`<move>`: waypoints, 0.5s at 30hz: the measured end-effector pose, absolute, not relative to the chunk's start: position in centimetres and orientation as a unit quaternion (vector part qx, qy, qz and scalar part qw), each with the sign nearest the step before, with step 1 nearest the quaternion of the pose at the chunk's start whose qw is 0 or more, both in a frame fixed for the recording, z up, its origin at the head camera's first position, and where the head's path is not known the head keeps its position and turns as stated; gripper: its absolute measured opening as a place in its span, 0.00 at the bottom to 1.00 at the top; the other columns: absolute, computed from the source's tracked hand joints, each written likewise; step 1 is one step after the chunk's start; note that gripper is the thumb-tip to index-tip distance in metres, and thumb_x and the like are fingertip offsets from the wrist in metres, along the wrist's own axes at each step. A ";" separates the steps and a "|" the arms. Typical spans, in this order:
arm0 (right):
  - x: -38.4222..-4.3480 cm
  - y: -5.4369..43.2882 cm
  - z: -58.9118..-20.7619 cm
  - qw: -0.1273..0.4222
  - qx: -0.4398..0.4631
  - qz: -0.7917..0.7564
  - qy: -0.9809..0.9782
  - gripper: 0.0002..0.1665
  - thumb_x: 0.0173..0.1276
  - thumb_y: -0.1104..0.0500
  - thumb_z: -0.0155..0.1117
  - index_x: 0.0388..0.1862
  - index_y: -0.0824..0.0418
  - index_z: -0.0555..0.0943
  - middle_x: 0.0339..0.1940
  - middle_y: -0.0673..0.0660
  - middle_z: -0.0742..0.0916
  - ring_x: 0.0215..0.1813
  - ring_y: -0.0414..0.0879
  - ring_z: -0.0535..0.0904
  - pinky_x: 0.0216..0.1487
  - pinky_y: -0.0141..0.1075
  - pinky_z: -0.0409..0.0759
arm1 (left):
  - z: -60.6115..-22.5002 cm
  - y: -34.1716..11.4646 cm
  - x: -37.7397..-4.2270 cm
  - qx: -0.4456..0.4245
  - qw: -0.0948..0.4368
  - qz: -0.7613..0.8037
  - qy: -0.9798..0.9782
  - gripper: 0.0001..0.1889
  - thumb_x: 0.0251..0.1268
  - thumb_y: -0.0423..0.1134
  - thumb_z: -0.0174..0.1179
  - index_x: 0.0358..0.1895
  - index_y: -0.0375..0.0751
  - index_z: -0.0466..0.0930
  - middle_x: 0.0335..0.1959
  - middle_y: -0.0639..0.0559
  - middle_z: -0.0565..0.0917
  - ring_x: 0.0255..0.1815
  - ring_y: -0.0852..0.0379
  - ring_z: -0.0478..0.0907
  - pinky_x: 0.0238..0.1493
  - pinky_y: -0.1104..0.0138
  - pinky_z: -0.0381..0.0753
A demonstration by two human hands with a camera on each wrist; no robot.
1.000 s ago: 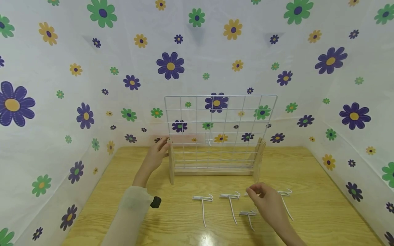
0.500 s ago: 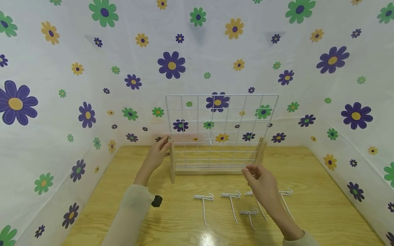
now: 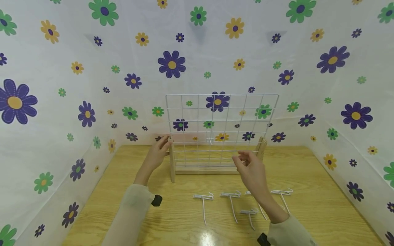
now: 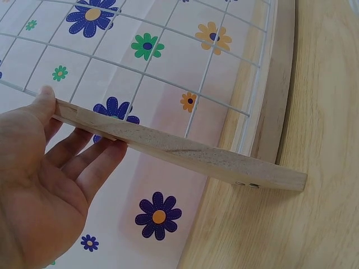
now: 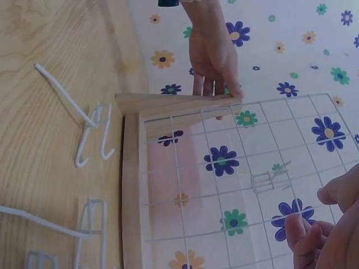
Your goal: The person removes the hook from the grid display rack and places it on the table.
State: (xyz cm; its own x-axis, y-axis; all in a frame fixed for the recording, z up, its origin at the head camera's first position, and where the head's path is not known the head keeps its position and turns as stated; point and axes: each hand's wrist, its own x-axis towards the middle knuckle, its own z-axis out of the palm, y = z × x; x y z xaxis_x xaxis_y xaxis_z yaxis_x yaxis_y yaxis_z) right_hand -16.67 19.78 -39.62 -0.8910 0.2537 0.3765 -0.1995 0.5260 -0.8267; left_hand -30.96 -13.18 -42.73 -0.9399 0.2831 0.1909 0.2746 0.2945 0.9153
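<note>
A white wire grid panel (image 3: 222,94) stands upright in a wooden stand. My left hand (image 3: 155,155) grips the upper end of the stand's left wooden post (image 4: 168,140), thumb on one side and fingers on the other in the left wrist view. One white wire hook (image 5: 272,180) hangs on the grid near its middle. My right hand (image 3: 252,172) is raised before the grid's lower right part, fingers loosely bent. In the right wrist view, thumb and fingers (image 5: 305,238) are apart with nothing between them.
Several white wire hooks (image 3: 203,197) lie in a row on the wooden table (image 3: 123,212), with a shorter hook (image 3: 249,212) in front of them. My right forearm passes over the right-hand ones. A flower-patterned white sheet (image 3: 123,58) encloses the back and sides.
My right hand has risen from the hooks on the table, moving forward and slightly left to the grid's front. The left hand keeps its hold on the post.
</note>
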 end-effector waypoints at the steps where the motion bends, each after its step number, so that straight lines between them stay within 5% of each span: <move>1: -16.9 19.6 -39.5 0.238 -0.012 0.489 -0.839 0.18 0.74 0.59 0.69 0.55 0.69 0.82 0.39 0.61 0.88 0.30 0.44 0.81 0.24 0.27 0.76 | -42.7 -13.2 -30.9 0.175 0.003 0.567 0.805 0.30 0.86 0.48 0.46 0.82 0.39 0.58 0.77 0.35 0.65 0.73 0.34 0.68 0.64 0.51 0.82; 15: -19.4 17.5 -38.4 0.255 0.014 0.468 -0.846 0.20 0.73 0.54 0.70 0.57 0.65 0.82 0.42 0.58 0.89 0.34 0.47 0.82 0.25 0.28 0.77 | -42.8 -13.2 -31.0 0.173 0.008 0.570 0.803 0.30 0.86 0.48 0.46 0.82 0.39 0.57 0.78 0.37 0.64 0.74 0.35 0.68 0.65 0.51 0.82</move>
State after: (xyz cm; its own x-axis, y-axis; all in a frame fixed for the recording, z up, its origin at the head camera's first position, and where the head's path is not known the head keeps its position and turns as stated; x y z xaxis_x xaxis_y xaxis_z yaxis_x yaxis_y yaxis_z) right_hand -19.36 17.54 -38.42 -0.8698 0.2155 0.4439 -0.2616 0.5614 -0.7851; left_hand -30.96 -13.19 -42.77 -0.9400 0.2865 0.1850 0.2691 0.2901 0.9184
